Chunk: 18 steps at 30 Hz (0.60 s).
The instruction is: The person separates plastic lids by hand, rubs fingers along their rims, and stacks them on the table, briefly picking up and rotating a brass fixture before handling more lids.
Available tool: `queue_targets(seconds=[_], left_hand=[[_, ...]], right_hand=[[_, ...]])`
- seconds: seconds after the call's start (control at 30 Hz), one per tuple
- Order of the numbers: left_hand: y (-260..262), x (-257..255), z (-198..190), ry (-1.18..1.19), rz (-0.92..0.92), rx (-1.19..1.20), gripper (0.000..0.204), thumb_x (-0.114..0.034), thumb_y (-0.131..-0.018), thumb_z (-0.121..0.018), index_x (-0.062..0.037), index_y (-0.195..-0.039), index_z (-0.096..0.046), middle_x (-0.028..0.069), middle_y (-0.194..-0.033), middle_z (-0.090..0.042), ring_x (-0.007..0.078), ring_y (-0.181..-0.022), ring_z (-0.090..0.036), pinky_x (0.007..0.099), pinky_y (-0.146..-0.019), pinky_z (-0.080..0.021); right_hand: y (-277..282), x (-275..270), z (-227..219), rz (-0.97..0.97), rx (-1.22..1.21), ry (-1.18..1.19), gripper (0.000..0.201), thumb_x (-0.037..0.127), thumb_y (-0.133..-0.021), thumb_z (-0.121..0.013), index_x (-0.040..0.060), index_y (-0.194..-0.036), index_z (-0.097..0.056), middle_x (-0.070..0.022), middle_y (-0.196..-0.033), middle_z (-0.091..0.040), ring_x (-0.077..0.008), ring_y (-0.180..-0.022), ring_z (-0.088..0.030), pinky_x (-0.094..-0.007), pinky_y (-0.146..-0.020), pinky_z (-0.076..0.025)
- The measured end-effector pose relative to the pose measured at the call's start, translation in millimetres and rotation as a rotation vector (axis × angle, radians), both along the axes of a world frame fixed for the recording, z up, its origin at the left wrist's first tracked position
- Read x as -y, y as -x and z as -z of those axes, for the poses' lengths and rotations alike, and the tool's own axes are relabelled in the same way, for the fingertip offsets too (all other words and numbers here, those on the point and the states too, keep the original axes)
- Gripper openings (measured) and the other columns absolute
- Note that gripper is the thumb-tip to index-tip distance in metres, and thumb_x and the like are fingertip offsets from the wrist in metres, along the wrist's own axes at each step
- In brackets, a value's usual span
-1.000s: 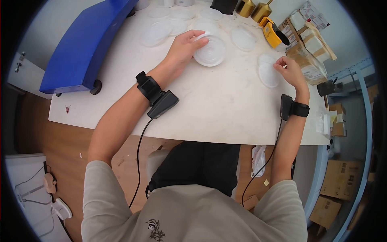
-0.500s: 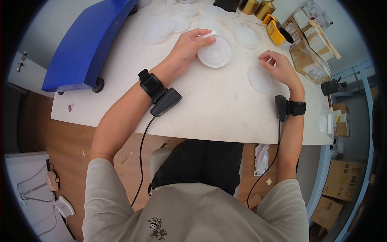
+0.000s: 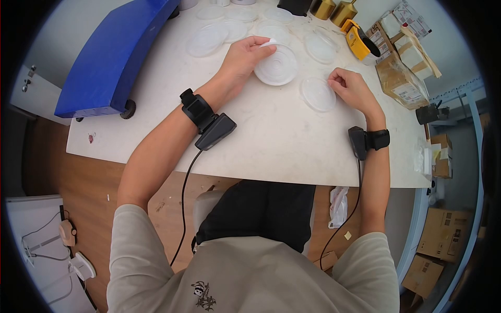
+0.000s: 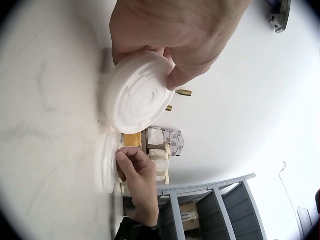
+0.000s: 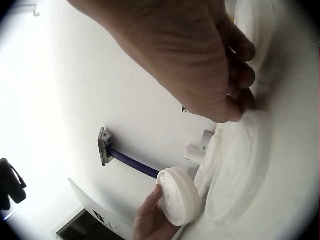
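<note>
My left hand [image 3: 240, 62] holds a stack of round, translucent white plastic lids [image 3: 276, 65] by its far edge, thumb on top. The left wrist view shows the lids [image 4: 142, 95] tilted on edge, with concentric ridges. At the right, my right hand [image 3: 357, 91] pinches the rim of a single lid [image 3: 317, 95] between thumb and fingertips. That lid lies low and close over the white table, just right of the stack. In the right wrist view the fingertips of the right hand [image 5: 190, 65] are right at the rim of the lid [image 5: 237, 170].
More loose lids [image 3: 206, 40] lie spread across the back of the table [image 3: 250, 135]. A blue device [image 3: 112, 57] stands at the left. Along the back right are gold weights [image 3: 342, 13], a yellow tape dispenser [image 3: 360, 43] and cardboard boxes [image 3: 401, 78].
My right hand has drawn the single lid leftward over the table, closer to the stack. The left hand still holds its stack, a little further right in view than a second ago.
</note>
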<state>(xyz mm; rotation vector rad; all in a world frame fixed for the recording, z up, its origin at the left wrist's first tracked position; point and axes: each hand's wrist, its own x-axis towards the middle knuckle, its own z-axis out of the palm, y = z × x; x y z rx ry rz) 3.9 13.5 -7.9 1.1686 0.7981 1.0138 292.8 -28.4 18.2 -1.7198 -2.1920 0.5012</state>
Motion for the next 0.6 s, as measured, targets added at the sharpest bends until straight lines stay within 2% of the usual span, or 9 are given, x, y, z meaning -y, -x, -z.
queue_targets(seconds=[0.13,0.2,0.4,0.6], left_hand=[[0.4,-2.5,2.1,-0.027,-0.07,0.03,0.041,-0.022,-0.093,-0.067,0.0001,-0.125,-0.055,0.0059,-0.107,-0.066,0.0118,-0.1,-0.062,0.0291,-0.091,-0.048],[0.9,-2.6,1.5,-0.038,-0.087,0.032,0.041,-0.022,-0.093,-0.067,0.0003,-0.125,-0.054,0.0059,-0.107,-0.066,0.0118,-0.099,-0.062,0.0293,-0.09,-0.048],[0.1,-0.7,-1.6,-0.015,-0.082,0.023,0.04,-0.022,-0.093,-0.067,0.0002,-0.125,-0.055,0.007,-0.111,-0.065,0.0126,-0.101,-0.062,0.0288,-0.092,-0.048],[0.1,-4.1,2.6,0.008,-0.034,0.086,0.04,-0.022,-0.093,-0.066,-0.0005,-0.124,-0.055,0.0062,-0.112,-0.065,0.0131,-0.105,-0.061,0.0299,-0.096,-0.047]], right_hand=[[9.9,2.9,3.3,-0.001,-0.084,-0.115,0.014,0.011,-0.089,-0.062,0.0001,-0.098,-0.065,-0.0041,-0.084,-0.063,-0.012,-0.071,-0.052,-0.0261,-0.066,-0.045],[14.5,1.7,9.1,-0.116,-0.144,-0.272,0.021,0.009,-0.087,-0.062,0.001,-0.105,-0.067,-0.0098,-0.087,-0.067,-0.0184,-0.07,-0.058,-0.0299,-0.068,-0.049],[25.2,5.8,5.2,-0.068,-0.093,-0.077,0.023,0.008,-0.087,-0.06,0.0008,-0.108,-0.067,-0.0113,-0.091,-0.066,-0.0194,-0.073,-0.057,-0.0307,-0.071,-0.05],[20.5,3.0,8.4,-0.054,-0.136,-0.181,0.023,0.012,-0.088,-0.058,-0.001,-0.105,-0.066,-0.0116,-0.087,-0.066,-0.019,-0.072,-0.057,-0.0309,-0.068,-0.049]])
